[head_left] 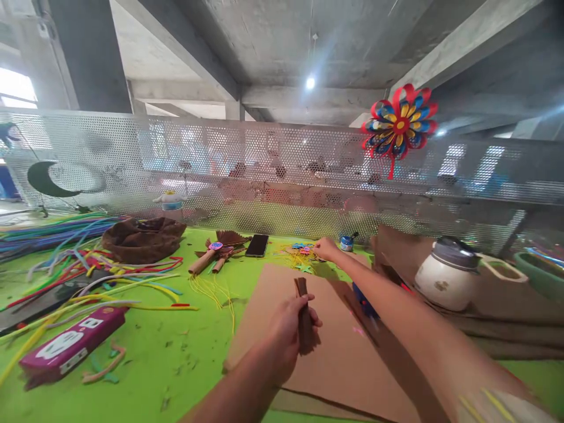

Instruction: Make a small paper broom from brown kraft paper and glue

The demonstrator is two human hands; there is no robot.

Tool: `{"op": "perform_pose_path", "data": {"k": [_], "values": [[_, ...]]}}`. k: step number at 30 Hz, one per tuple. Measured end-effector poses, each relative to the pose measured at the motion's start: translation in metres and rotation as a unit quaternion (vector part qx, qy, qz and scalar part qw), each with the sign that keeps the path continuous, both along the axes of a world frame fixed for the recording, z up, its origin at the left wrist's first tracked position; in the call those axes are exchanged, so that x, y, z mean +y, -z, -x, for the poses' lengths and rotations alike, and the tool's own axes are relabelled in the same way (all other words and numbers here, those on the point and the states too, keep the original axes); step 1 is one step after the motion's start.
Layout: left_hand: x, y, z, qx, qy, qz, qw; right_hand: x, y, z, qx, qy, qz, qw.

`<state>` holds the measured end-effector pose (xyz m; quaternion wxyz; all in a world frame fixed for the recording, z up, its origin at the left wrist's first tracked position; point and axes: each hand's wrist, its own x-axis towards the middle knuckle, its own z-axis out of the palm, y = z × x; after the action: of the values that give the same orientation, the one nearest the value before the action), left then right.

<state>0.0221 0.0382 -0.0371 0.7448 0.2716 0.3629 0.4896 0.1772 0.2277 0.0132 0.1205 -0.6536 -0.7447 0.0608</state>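
My left hand (288,329) is closed around a rolled piece of brown crepe paper (305,320), held upright above a sheet of tan cardboard (339,358). Its lower end looks ragged. Stretched far forward, my right hand (326,249) is at a small pile of colourful paper cutouts (302,248) with yellow strings. The fingers of that hand look drawn together, but whatever they pinch is too small to make out. A green star cutout (304,268) lies in front of the pile. Part of a dark blue object (365,301) shows beside my right forearm.
Left of the phone (257,245) lie brown paper rolls (203,261) with yellow strings. Farther left are a brown fabric bundle (143,239), several pipe cleaners (145,282) and a purple box (73,346). A small blue jar (346,242) and white mug (447,279) stand rightward. Perforated panels (273,170) border the back.
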Motion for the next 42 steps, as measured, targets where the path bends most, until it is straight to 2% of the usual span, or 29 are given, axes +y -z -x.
{"op": "perform_pose_path", "data": {"k": [4, 9, 14, 19, 23, 27, 29, 32, 35, 38, 42], "values": [[-0.004, 0.005, -0.001, 0.016, -0.002, -0.012, 1.000, 0.029, 0.024, 0.024, -0.005, 0.039, 0.034, 0.999], [-0.004, 0.006, -0.002, 0.026, 0.005, -0.010, 1.000, 0.040, 0.040, 0.028, 0.019, 0.044, 0.040, 0.998], [-0.003, 0.002, -0.001, 0.026, 0.003, -0.008, 1.000, 0.036, 0.029, 0.009, 0.075, 0.004, 0.031, 0.997], [-0.001, 0.000, 0.000, 0.014, 0.005, 0.001, 1.000, 0.015, -0.001, -0.019, 0.169, -0.047, 0.023, 0.984], [0.003, 0.002, 0.003, 0.017, 0.005, -0.004, 1.000, -0.027, -0.034, -0.044, 0.254, -0.087, 0.001, 0.963], [0.005, 0.002, 0.004, 0.014, 0.033, 0.011, 0.999, -0.090, -0.054, -0.048, 0.301, -0.109, -0.045, 0.946], [0.003, 0.000, 0.003, 0.008, 0.049, 0.013, 0.999, -0.124, -0.053, -0.040, 0.308, -0.112, -0.060, 0.943], [-0.004, -0.005, -0.002, 0.001, 0.072, 0.004, 0.997, -0.173, -0.041, -0.025, 0.306, -0.108, -0.080, 0.942], [-0.011, -0.008, -0.005, -0.002, 0.096, -0.015, 0.995, -0.217, -0.031, -0.018, 0.259, -0.120, -0.092, 0.954], [-0.013, -0.011, -0.006, 0.008, 0.094, -0.026, 0.995, -0.256, -0.031, -0.017, 0.155, -0.214, -0.018, 0.964], [-0.013, -0.019, -0.001, 0.020, 0.089, -0.040, 0.995, -0.286, -0.031, -0.010, 0.052, -0.344, 0.049, 0.936]]}}
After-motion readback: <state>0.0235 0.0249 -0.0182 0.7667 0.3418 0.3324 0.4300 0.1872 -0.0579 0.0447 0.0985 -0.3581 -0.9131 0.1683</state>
